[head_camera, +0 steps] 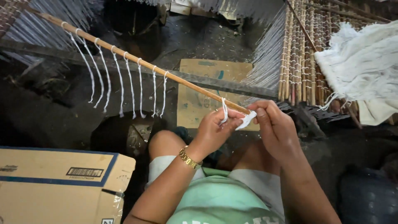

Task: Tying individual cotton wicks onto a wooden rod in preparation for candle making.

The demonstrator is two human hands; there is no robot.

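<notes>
I have the near end of the bamboo stick (141,62) pinched between both hands, just above my knees, while its far end runs up and away to the left. My left hand (215,128) is closed narrow on the white string (224,111) looped round the stick, thumb and forefinger gripping it at the knot. My right hand (275,126) is closed too, fingers curled over the stick's tip and holding the loose white tail (246,121).

To tie this well, I judge the loop should sit snug against the stick before I pull, with the tail kept taut so the knot bites square and does not slide along the smooth cane. It should sit about as far from the last as the others are from each other (the tied strings (120,83) hang in a fairly even row).

The stick is thin, pale brown and straight. The string is soft, twisted cotton, matte white. To my right a mat of bound sticks (298,54) stands ribbed and stiff, with a fluffy bundle of white yarn (365,62) lying over it. A cardboard box (58,182) sits at my left, and flat cardboard (203,91) lies on the dark floor.
</notes>
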